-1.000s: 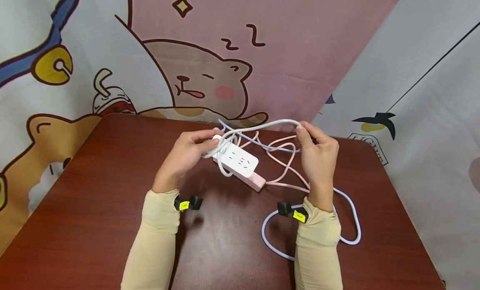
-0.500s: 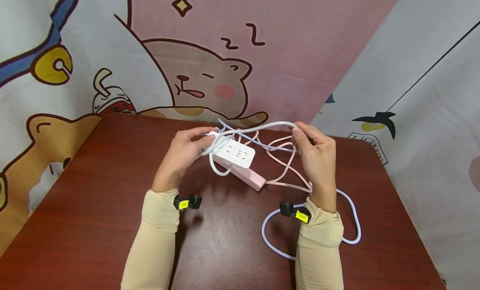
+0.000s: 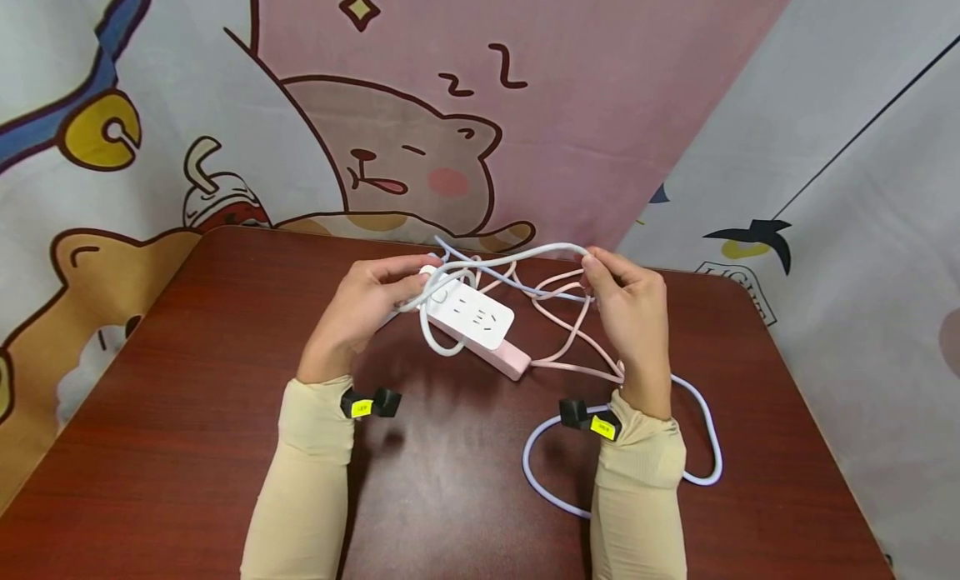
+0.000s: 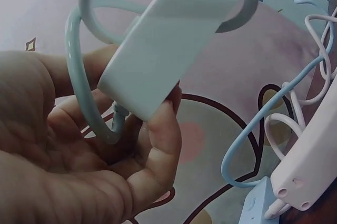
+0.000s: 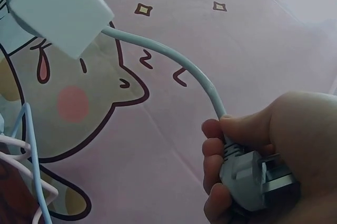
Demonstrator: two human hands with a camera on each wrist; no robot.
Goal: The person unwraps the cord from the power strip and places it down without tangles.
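Note:
A white power strip is held up above the table, its socket face toward the head camera. My left hand grips its far left end; in the left wrist view the fingers curl under that end, beside the point where the cord leaves it. The white cord loops around the strip and arcs across to the right. There my right hand pinches it between thumb and fingers. In the right wrist view the grey-white plug at the cord's end lies within that hand's palm.
A pink power strip lies on the brown table beneath the white one, with its pink cord tangled to the right. A light blue cord loops at the right, and a blue strip end shows behind. A cartoon curtain hangs behind.
The white power strip has lifted and shifted slightly left, then tilted back lower at its right end. My right hand has moved slightly left, still holding the cord.

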